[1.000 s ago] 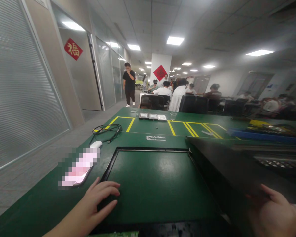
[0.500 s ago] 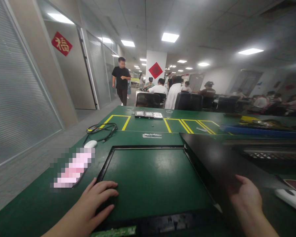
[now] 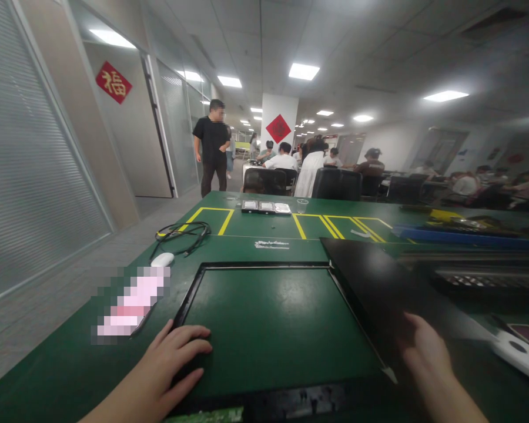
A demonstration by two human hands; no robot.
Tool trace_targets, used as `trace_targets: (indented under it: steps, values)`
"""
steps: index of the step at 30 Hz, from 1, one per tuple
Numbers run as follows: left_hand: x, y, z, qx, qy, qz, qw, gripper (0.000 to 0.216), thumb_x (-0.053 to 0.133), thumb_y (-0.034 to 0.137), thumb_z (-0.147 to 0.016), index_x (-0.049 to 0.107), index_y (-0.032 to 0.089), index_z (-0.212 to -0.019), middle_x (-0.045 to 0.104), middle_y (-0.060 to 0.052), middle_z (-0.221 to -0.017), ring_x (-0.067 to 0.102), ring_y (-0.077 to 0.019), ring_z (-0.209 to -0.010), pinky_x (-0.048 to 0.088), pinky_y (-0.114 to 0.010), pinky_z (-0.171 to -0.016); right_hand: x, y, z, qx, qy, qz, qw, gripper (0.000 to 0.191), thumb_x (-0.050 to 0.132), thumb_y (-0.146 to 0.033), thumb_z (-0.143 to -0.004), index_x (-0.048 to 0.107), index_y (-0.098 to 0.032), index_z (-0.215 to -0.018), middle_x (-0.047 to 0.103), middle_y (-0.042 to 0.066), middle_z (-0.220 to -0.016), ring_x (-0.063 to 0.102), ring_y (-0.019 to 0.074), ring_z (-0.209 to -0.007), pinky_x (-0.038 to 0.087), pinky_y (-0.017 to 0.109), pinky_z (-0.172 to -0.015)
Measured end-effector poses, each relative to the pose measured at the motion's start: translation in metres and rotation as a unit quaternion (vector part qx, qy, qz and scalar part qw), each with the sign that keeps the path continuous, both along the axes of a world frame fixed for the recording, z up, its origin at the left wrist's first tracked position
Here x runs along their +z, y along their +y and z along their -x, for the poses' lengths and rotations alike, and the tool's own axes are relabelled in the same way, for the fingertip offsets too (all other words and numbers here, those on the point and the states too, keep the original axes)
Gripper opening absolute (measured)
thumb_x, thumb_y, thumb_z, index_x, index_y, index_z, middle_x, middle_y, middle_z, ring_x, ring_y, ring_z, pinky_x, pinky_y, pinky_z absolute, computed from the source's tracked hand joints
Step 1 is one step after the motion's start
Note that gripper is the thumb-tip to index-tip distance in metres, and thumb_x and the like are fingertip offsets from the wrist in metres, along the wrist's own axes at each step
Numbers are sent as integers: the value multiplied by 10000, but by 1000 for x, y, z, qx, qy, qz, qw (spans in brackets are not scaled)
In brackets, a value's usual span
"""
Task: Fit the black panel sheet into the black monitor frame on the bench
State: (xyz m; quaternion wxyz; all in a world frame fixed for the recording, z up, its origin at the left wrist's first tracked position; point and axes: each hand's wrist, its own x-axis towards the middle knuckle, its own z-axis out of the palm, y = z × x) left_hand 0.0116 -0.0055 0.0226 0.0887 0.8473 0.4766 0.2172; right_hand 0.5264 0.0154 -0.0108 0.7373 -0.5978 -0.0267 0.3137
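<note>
A black rectangular frame, like a screen bezel (image 3: pixel 264 265), lies on the green tabletop (image 3: pixel 282 323). My left hand (image 3: pixel 171 364) rests palm down across its left side, fingers spread and tips reaching inside the opening. Along the right side, a dark, flat panel (image 3: pixel 370 276) sits tilted against or over the frame's edge; I cannot tell whether they are joined. At the panel's near right part is my right hand (image 3: pixel 427 358), thumb on top and the other fingers hidden beneath or behind it. A green circuit board (image 3: pixel 207 415) shows at the near edge.
Left of the frame lie a white mouse (image 3: pixel 163 259), a coiled black cable (image 3: pixel 183 236) and a blurred pink item (image 3: pixel 136 299). Farther back are hard drives (image 3: pixel 265 207) and a clear cup (image 3: pixel 302 205). A blue tray (image 3: pixel 462 234) stands right. One person (image 3: pixel 211 147) stands beyond the table.
My right hand has shifted left and slightly down along the panel. My left hand has stayed in place. The person in the background has come closer.
</note>
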Motion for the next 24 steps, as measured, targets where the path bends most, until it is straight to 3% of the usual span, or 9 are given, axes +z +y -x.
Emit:
trace_targets:
  steps: [4,15,24]
  values:
    - [3,-2,0,1,-6,4,1000,255,551,254,-838,652,358,-1048,693,-23,-1199,608,-256,-1149,175,-589,-1133,5,2,9,-33,31,9,999,338,704,-48,-591,556,-199,-855,631,-10,-810,612,137,-592,530,254,-470]
    - [2,-2,0,0,-4,1,1000,261,550,260,-839,646,355,-1063,688,-28,-1212,603,-256,-1155,179,-578,-1135,13,1,23,-18,30,-3,999,245,718,-42,-601,596,-173,-767,652,-23,-710,609,131,-546,553,289,-560]
    - [5,-3,0,4,-6,12,1000,264,555,246,-834,646,362,-1053,685,-24,-1206,607,-256,-1146,189,-607,-1123,22,1,35,-9,30,-20,999,202,700,-59,-651,627,-168,-806,656,-19,-739,612,109,-571,540,227,-519]
